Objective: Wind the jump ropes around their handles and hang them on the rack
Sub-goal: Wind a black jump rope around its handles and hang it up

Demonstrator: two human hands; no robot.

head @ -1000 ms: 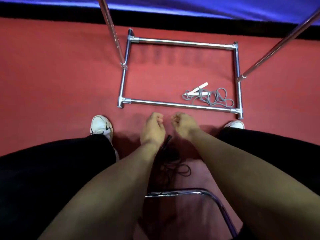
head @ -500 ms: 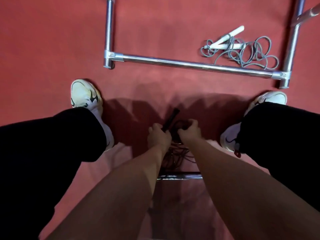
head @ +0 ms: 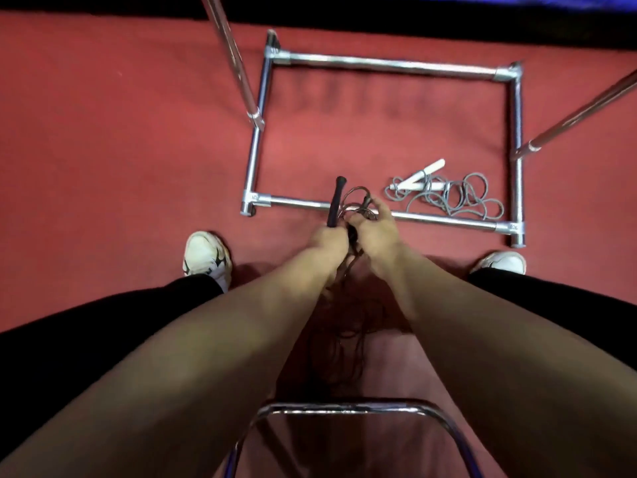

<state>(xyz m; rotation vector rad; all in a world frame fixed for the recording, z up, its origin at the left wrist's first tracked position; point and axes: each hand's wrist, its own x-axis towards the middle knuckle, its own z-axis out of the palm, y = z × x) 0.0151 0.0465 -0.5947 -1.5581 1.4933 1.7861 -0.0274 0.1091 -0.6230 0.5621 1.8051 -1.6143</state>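
Two ropes: the grey rope (head: 451, 194) lies inside the rack (head: 389, 67); the left hand (head: 327, 239) and right hand (head: 375, 229) now grip the lifted black rope (head: 336, 201).

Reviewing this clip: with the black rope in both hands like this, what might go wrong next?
1. The black jump rope trails in loose loops down to the floor between the feet; it could tangle or snag on the chair frame while winding.
2. The left hand and right hand crowd one bunch of cord, so loops may slip off the black handle.
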